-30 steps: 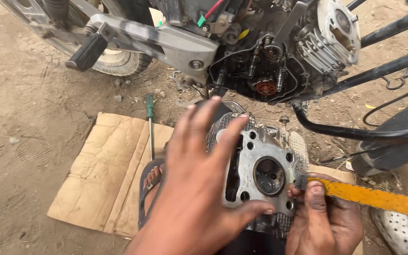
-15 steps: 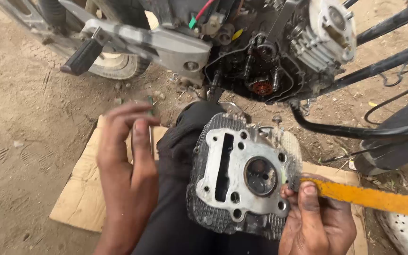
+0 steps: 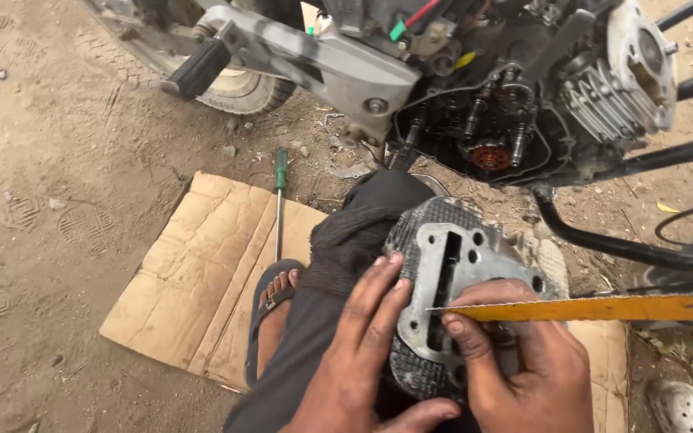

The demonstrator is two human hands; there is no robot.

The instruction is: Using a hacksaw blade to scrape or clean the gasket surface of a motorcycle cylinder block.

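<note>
Left hand (image 3: 362,353) returned onto cylinder head (image 3: 451,273); right hand (image 3: 523,369) steadies blade (image 3: 603,307).

Your left hand (image 3: 362,361) steadies the cylinder head (image 3: 451,265) on your knee; your right hand (image 3: 523,369) lays a yellow blade (image 3: 603,308) across it.

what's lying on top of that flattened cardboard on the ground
A green-handled screwdriver lies on the cardboard, and a sandalled foot rests on it. Whatever sits beneath the trouser leg is hidden.

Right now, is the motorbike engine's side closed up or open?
Open: the engine shows bare gears and shafts inside, with no cover over them.
</note>
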